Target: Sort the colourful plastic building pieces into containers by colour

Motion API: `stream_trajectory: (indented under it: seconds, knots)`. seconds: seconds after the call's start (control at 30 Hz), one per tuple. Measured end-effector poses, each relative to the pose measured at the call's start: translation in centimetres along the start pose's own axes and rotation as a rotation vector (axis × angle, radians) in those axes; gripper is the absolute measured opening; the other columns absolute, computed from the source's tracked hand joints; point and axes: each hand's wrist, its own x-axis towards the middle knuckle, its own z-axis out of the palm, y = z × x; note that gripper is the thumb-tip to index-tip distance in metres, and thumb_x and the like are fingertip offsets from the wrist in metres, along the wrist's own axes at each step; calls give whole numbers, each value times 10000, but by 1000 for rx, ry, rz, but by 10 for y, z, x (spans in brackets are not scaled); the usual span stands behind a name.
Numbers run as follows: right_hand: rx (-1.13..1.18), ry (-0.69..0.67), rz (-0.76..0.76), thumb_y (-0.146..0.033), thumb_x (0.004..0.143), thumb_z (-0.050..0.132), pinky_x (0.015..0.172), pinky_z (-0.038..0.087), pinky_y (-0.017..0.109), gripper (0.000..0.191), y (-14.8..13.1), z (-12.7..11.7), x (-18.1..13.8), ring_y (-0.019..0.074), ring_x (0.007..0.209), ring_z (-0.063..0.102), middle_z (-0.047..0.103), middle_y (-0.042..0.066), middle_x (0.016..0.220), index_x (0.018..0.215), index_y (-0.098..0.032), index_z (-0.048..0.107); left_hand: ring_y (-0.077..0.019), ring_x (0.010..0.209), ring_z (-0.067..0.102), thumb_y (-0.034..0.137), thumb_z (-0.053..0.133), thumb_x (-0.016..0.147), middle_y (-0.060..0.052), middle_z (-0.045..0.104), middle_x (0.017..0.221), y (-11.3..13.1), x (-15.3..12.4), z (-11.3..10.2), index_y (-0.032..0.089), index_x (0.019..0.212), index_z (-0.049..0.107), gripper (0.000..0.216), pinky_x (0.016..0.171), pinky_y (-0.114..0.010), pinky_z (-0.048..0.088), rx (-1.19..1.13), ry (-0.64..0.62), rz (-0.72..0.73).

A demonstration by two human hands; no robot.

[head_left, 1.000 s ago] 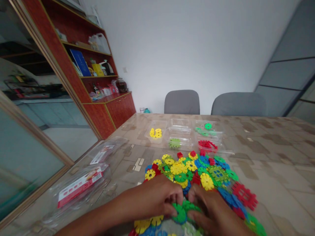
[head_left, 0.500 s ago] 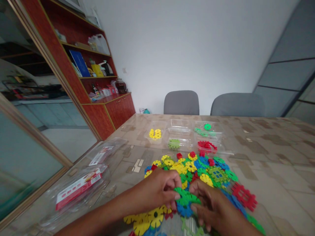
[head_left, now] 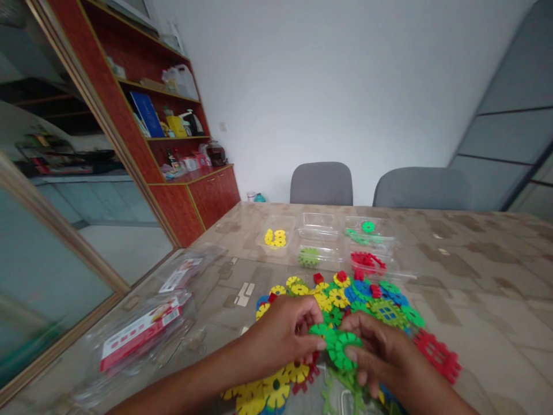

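Note:
Above a heap of notched plastic building discs, my two hands hold joined green notched discs point(head_left: 343, 350) between them. My left hand point(head_left: 298, 325) pinches the left end of the green pieces with thumb and fingertips. On the other side, my right hand point(head_left: 378, 349) grips the round green disc by its edge, thumb in front. Below the hands lie yellow discs point(head_left: 276, 389) and a light green toothed piece point(head_left: 345, 383). A red square lattice piece point(head_left: 438, 353) rests to the right of my right hand. My fingers cover parts of the held discs.
Farther back stand clear plastic trays, one with yellow pieces point(head_left: 275, 237), one with red pieces point(head_left: 367, 263), another with green discs point(head_left: 368, 227). Clear packaging with a red-and-white label point(head_left: 140, 333) lies at the left. Two grey chairs point(head_left: 322, 183) stand behind the table point(head_left: 484, 271).
The blue disc seen under the green ones between my hands no longer shows; a round green disc faces me there. Both hands have shifted slightly right in the picture as the view moved a little.

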Motion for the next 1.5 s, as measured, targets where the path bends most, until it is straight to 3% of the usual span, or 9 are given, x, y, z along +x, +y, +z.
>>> stream_trajectory:
  seconds: [0.5,0.7,0.83,0.93,1.03,1.17,1.3,1.4,1.5]
  knots:
    - [-183,-34,36,-485,816,624,364,369,150,286,-22,0,18,84,430,558,553,-70,640,916,-219,592,-127,513,594,214,704,720,46,620,633,-6,8,4,188,871,542,223,470,-198,420,-127,-8,-27]
    - [-70,-52,3,-511,767,699,362,387,150,343,-32,-8,36,69,406,555,608,-72,662,866,-211,566,-99,552,581,154,730,717,49,621,715,-5,13,-6,181,1006,585,325,501,-183,417,-109,125,90]
    - [-70,134,-89,-527,669,811,354,406,187,429,-48,-38,75,110,406,580,612,-68,607,810,-201,571,-112,697,608,204,698,788,3,632,930,-1,16,-19,207,1129,587,359,580,-200,461,-106,261,206]
    - [-87,289,-120,-409,819,761,399,412,182,288,-66,-69,124,99,431,559,550,-93,562,879,-196,577,-131,728,615,249,650,825,-24,612,979,1,20,-27,192,1113,576,303,597,-227,497,-142,337,222]
    - [-99,426,-102,-318,969,631,582,548,261,190,-83,-91,172,125,658,640,670,4,886,1067,-156,625,-134,701,613,264,643,807,-42,603,994,-3,26,-31,173,1084,573,300,578,-238,502,-155,358,206]
    - [-94,461,-54,-327,977,624,808,582,409,297,-94,-101,205,217,968,667,642,79,1205,1230,-173,605,-142,690,622,281,638,795,-50,606,1000,-11,29,-35,169,1050,575,285,581,-250,501,-145,339,180]
    - [-112,448,-55,-314,977,624,769,585,378,247,-87,-105,192,191,894,676,668,63,1118,1170,-158,624,-146,698,597,270,602,818,-26,618,889,-13,28,-43,161,979,610,195,592,-235,473,-54,341,171]
    - [-127,383,-97,-294,951,641,682,574,293,153,-78,-105,154,141,723,671,699,21,901,1021,-161,664,-166,762,604,197,558,845,-30,667,865,-13,28,-46,156,918,658,130,651,-240,455,165,387,178]
    - [-160,290,-116,-373,854,719,574,548,262,189,-66,-96,102,152,623,660,709,5,764,918,-195,705,-204,895,636,180,565,882,-47,719,957,-14,28,-42,170,943,701,150,810,-288,469,397,302,230]
